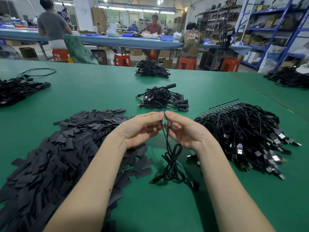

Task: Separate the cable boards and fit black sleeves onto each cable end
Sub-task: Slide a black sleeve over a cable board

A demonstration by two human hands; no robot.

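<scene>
Item 1: left hand [142,127], raised above the green counter [100,91], fingers curled, thumb and fingertips pinching one side of the cable boards [164,120].

Item 2: right hand [185,129], raised level with the left, fingers curled, pinching the other side of the same boards. The two thumbs nearly meet at the top edge of the boards.

Item 3: cable boards, small, held upright between both hands; detail blurred. Whether they are joined or already parted cannot be told.

Item 4: black cables [172,163], hanging from the boards between the wrists, looping down onto the counter, plug ends resting on the surface.

Item 5: black sleeves [55,153], a large loose heap of flat strips on the counter to the left, partly under the left forearm.

Item 6: unprocessed cable stock [247,131], a big tangle to the right of the right hand, a row of boards along its far edge, USB plugs fanned toward the near side.

Item 7: sleeved cables [164,99], a small pile just beyond the hands.

Item 8: further cable piles, far centre [151,68], far left [18,91], far right [289,77].

Item 9: background, seated people at a long blue bench [127,41], orange stools, blue shelving.
</scene>
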